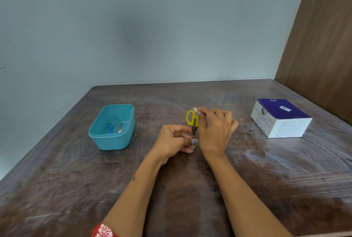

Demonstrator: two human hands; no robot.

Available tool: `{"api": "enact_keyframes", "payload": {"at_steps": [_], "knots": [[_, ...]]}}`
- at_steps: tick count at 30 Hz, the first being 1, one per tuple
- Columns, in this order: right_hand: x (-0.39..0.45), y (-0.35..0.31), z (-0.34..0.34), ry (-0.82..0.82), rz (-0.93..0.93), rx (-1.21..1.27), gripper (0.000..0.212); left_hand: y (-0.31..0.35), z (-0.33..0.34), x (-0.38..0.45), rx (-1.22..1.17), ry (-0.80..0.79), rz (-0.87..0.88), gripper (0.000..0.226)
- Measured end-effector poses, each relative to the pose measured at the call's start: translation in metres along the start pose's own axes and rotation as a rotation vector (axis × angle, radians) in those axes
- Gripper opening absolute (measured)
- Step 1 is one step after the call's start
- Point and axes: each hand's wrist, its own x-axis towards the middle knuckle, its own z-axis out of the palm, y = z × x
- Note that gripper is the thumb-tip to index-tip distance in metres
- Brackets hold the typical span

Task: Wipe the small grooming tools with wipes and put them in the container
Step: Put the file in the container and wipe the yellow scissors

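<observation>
Small yellow-handled scissors [191, 119] are held above the middle of the table, handles pointing away from me. My left hand [174, 140] pinches the blades near the tip. My right hand [216, 128] pinches a small white wipe [195, 111] against the yellow handle. A teal plastic container [106, 137] stands to the left on the table, with a blue-handled tool [110, 128] and a grey metal tool [120, 128] lying inside.
A white and purple box of swabs [280, 117] sits at the right of the dark wooden table [76, 179]. A brown panel [322, 36] rises at the far right, and a pale wall stands behind the table.
</observation>
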Motion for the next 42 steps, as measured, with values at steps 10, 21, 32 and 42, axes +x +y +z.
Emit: {"api": "enact_keyframes", "payload": {"at_steps": [10,21,32,42], "knots": [[0.003,0.008,0.001,-0.035,0.088,-0.023,0.011,0.003,-0.003,-0.002,0.041,0.015,0.048,0.023],[0.004,0.001,0.002,0.049,0.063,0.172,0.013,0.004,-0.003,0.0,0.049,0.049,0.069,0.022],[0.002,0.008,0.007,-0.115,0.09,0.148,0.021,0.005,-0.006,-0.002,0.103,0.047,0.056,0.021],[0.0,-0.004,0.01,-0.438,0.579,0.864,0.017,0.005,-0.009,0.003,0.035,0.223,0.151,0.021]]}}
